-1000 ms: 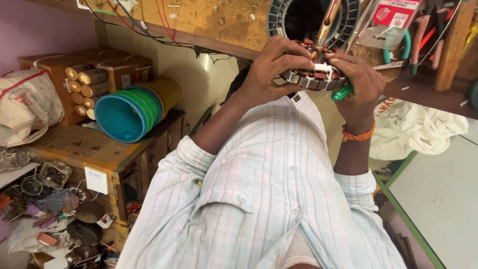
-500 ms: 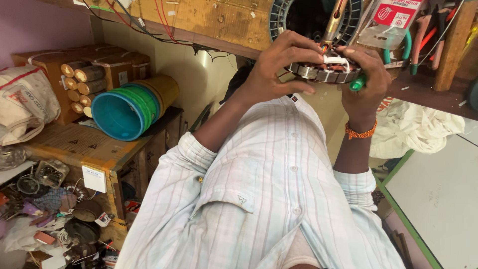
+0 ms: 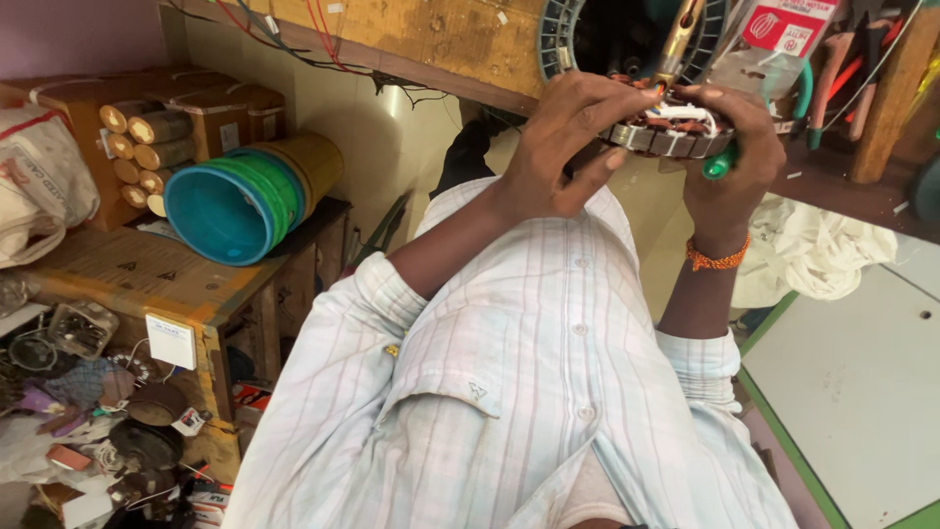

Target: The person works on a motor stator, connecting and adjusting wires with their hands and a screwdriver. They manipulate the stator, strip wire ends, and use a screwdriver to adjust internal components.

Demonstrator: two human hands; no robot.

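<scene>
**Both hands grip a wound stator ring above a striped shirt**

The striped shirt (image 3: 509, 392) fills the lower middle of the view, sleeves rolled at the forearms. At the right lies a pale table top (image 3: 862, 392) with a green edge, and a crumpled white cloth (image 3: 822, 250) sits just beyond it. At the left stands a worn wooden cabinet (image 3: 147, 279). On it lies a stack of plastic buckets (image 3: 245, 196), nested one inside another and tipped on their side, the blue one outermost with its open mouth showing nothing inside. Behind them an open cardboard box (image 3: 147, 127) holds cardboard tubes (image 3: 132, 157) stacked with their ends outward.

Up near the wooden shelf (image 3: 441, 39), the stator ring (image 3: 666, 132) with copper windings is held roughly level between the two hands. The left hand (image 3: 563, 147) clasps its near-left rim, fingers curled over the top and the thumb stretched under the edge. The right hand (image 3: 734, 157) wraps the right rim, fingers bent over the windings. A green-handled tool (image 3: 720, 165) is pinched in this palm, only its handle end showing. An orange bracelet (image 3: 715, 260) circles the right wrist.
</scene>
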